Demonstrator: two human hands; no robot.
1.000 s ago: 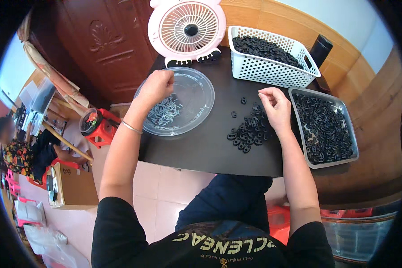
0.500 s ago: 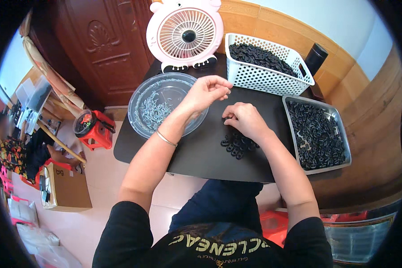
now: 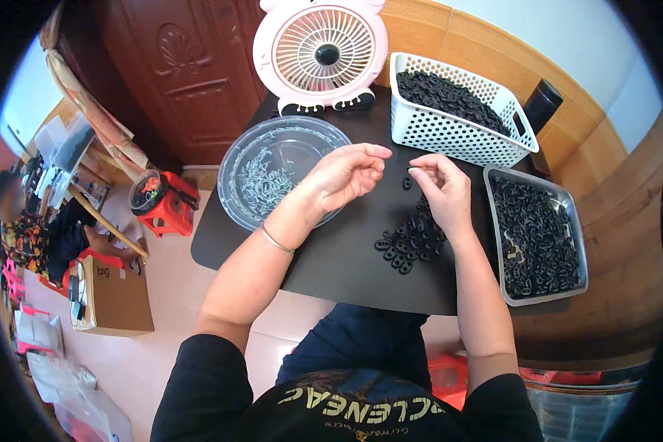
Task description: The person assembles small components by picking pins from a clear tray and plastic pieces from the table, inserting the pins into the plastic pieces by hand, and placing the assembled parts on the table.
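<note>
Head view. The left hand (image 3: pixel 344 175) hovers over the middle of the dark bench (image 3: pixel 331 250), at the near rim of the clear round dish (image 3: pixel 280 177); its fingers are curled with the tips drawn together, and what they hold cannot be told. The right hand (image 3: pixel 440 190) is beside it, thumb and forefinger pinched on a small dark part too small to identify, so its long axis and heading cannot be read. A single black ring (image 3: pixel 407 183) lies between the hands. The pile of black rings (image 3: pixel 411 239) lies under the right wrist, toward the near edge. The metal tray (image 3: pixel 538 236) sits at the right edge, the white basket (image 3: pixel 453 110) at the far right corner.

Half a second earlier the hands stood in nearly the same spots; a second ago the left hand was over the dish and the right on the pile.
</note>
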